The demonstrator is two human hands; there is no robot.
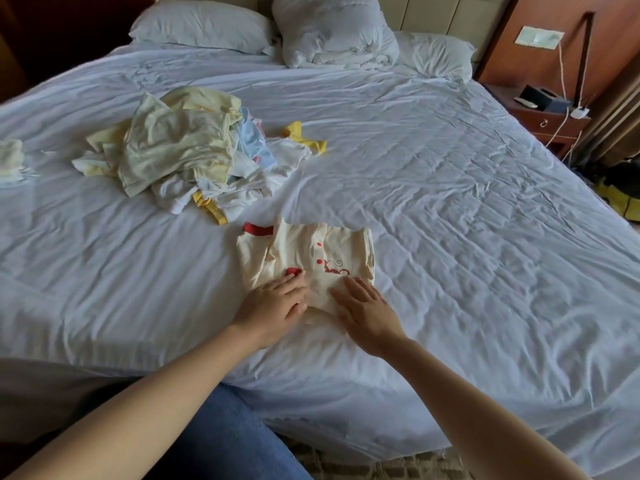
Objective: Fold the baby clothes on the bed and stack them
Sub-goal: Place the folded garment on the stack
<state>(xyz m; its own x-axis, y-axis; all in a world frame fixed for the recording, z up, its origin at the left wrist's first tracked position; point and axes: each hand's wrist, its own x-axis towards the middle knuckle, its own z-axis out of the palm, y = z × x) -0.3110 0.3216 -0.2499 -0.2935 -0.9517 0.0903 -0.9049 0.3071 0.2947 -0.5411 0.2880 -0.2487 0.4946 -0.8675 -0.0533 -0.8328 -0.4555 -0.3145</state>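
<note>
shirt (pixel 304 261) half folded | left hand (pixel 273 303) and right hand (pixel 363 306) flat on it — holding nothing | pile (pixel 187 157) unfolded — no stack yet visible

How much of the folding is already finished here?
Done: no clear stack shows. In hand: the left hand and right hand press flat on the cream top, partly folded. Left: the pile behind it lies unfolded.
</note>
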